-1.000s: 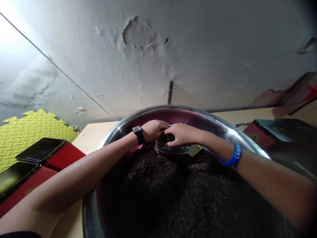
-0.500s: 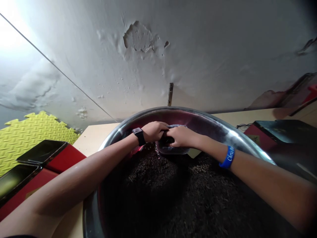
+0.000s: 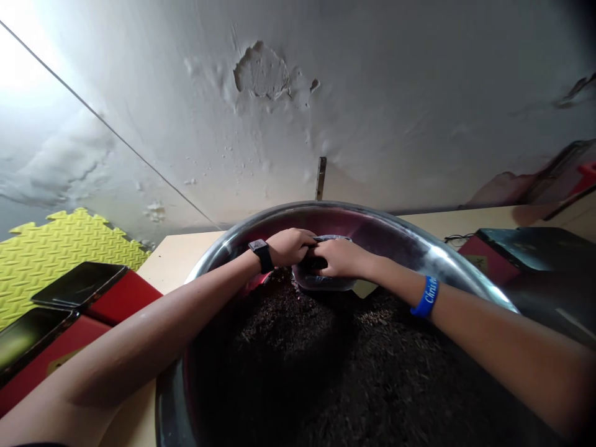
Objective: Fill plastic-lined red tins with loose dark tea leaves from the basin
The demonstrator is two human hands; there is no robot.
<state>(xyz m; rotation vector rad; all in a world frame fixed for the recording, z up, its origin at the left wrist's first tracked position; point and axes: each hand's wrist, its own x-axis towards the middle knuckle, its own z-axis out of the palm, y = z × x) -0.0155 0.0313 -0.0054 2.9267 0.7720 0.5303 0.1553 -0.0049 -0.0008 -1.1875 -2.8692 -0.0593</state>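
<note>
A large shiny metal basin [image 3: 431, 249] holds a deep layer of dark, dry, loose bits like tea leaves [image 3: 288, 329]. Near its far wall, a clear plastic container [image 3: 326, 285] rests on the leaves, with dark stuff inside. My left hand [image 3: 289, 247], below a black watch, reaches in from the left with curled fingers at the container's top. From the right, my right hand [image 3: 343, 257] bends its fingers over the same container and meets the left fingertips. Both sets of fingertips are partly hidden. Beside the container lies a pale yellow piece [image 3: 364, 288].
Red boxes with dark glossy tops [image 3: 79, 284] stand left of the basin, and another red box [image 3: 493, 257] is at the right. A yellow foam mat [image 3: 69, 248] lies at far left. Behind the pale tabletop [image 3: 184, 248] rises a peeling wall [image 3: 395, 112].
</note>
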